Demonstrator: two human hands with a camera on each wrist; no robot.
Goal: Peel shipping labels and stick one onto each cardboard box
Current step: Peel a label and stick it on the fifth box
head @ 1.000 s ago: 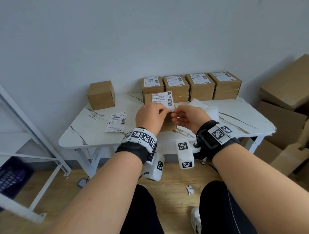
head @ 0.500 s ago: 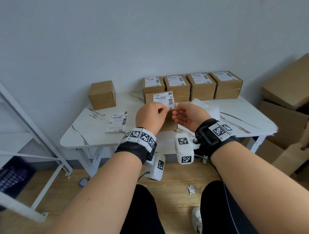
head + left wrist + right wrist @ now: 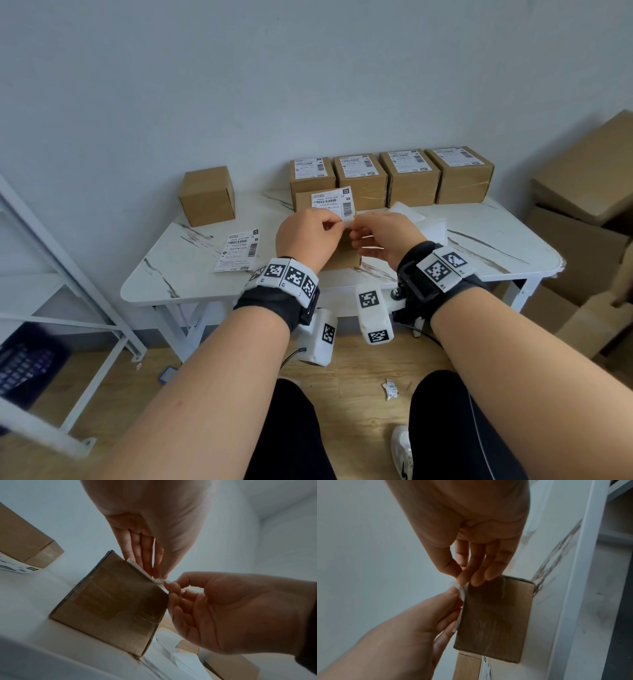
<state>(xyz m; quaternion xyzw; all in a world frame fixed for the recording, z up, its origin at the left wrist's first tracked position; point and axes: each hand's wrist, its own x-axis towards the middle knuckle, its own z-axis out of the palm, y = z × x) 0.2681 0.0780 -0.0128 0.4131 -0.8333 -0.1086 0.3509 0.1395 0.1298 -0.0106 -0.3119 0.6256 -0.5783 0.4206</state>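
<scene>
Left hand (image 3: 306,236) pinching shipping label (image 3: 333,202) — right hand (image 3: 385,236) pinching its corner, above box (image 3: 111,601)

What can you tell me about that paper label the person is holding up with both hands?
The label is a white paper rectangle printed with black barcodes, small text and a small square code. It stands roughly upright over the plain brown box at the table's front. The left hand pinches its lower edge, and the right hand picks at the lower right corner, where the paper looks slightly split, as if peeling from its backing.
</scene>
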